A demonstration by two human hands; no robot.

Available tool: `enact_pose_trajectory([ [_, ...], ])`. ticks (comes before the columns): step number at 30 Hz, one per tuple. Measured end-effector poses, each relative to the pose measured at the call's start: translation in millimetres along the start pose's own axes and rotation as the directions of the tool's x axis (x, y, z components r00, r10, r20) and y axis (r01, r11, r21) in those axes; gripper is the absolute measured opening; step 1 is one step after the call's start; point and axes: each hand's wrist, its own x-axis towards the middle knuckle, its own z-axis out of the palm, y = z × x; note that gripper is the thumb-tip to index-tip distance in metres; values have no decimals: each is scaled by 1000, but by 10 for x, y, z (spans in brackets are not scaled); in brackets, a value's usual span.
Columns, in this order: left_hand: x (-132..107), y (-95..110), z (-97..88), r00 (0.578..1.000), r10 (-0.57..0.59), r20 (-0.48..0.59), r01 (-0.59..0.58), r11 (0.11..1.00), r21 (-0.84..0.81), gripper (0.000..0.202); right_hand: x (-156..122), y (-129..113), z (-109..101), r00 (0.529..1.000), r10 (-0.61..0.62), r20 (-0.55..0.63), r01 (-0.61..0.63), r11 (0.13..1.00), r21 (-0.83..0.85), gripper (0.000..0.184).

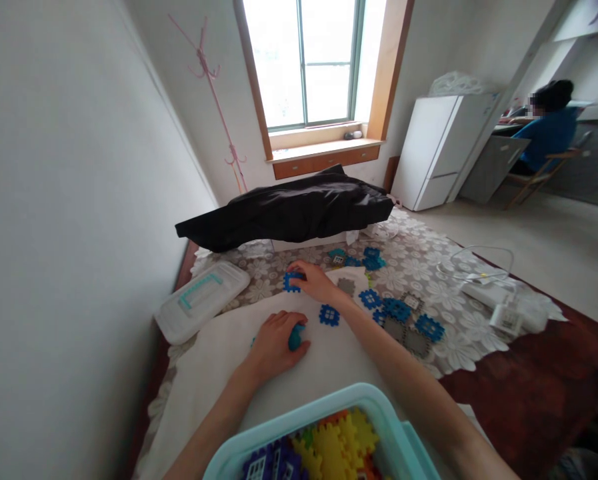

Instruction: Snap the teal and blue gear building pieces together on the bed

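Observation:
My right hand reaches forward over the white sheet, its fingertips pinching a blue interlocking building tile with toothed edges. Nearer to me, my left hand curls over a teal interlocking tile; the hand hides part of it. A loose blue window tile lies flat on the sheet, just right of my left hand. Beyond my right forearm, several blue tiles and grey tiles are spread out. More blue and teal tiles lie farther back.
A mint-green bin of yellow, purple and orange tiles stands closest to me. A translucent lid lies left. Black cloth covers something behind. A white device with a cable sits right. A person in blue sits far right.

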Motion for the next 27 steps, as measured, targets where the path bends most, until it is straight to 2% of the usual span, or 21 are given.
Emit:
enact_pose_trajectory([
  [2,-6,2,4,1000,-14,-4,14,1000,-18,33,-12,-59,-79,980,40,193,-71,985,159,24],
  [4,-7,-5,11,999,-41,-21,39,998,-58,28,-47,-118,-143,941,52,334,-134,964,228,20],
  [6,0,-38,19,987,-127,-103,107,978,-181,21,-87,-179,-189,927,32,375,-144,950,276,20],
  [9,24,-134,29,908,-330,-259,182,866,-465,5,-122,-261,-245,921,1,389,-147,927,344,26],
  [11,39,-192,28,872,-389,-296,171,810,-561,6,-129,-289,-296,921,-3,389,-145,925,351,28],
  [14,40,-208,26,899,-355,-256,176,829,-531,3,-139,-256,-402,904,47,426,-146,968,202,22],
  [16,29,-178,29,928,-310,-205,188,866,-463,9,-157,-184,-472,858,142,493,-173,985,18,16],
  [19,15,-135,36,949,-269,-163,190,904,-383,15,-187,-44,-536,791,285,542,-177,954,-243,8],
  [20,14,-129,37,950,-267,-160,192,908,-372,15,-190,-1,-546,797,309,518,-164,938,-306,7],
  [22,13,-131,38,949,-273,-159,201,910,-363,16,-171,74,-561,871,302,387,-143,911,-387,10],
  [24,13,-139,36,949,-272,-162,202,914,-351,18,-107,140,-589,957,239,163,-156,901,-405,12],
  [25,12,-141,34,952,-259,-166,192,922,-336,19,-61,176,-613,979,201,37,-172,907,-385,14],
  [26,11,-140,32,957,-235,-168,175,934,-311,19,-11,219,-646,980,175,-93,-196,919,-341,18],
  [27,11,-136,29,964,-206,-169,154,949,-276,19,37,269,-687,960,169,-224,-228,935,-272,22],
])
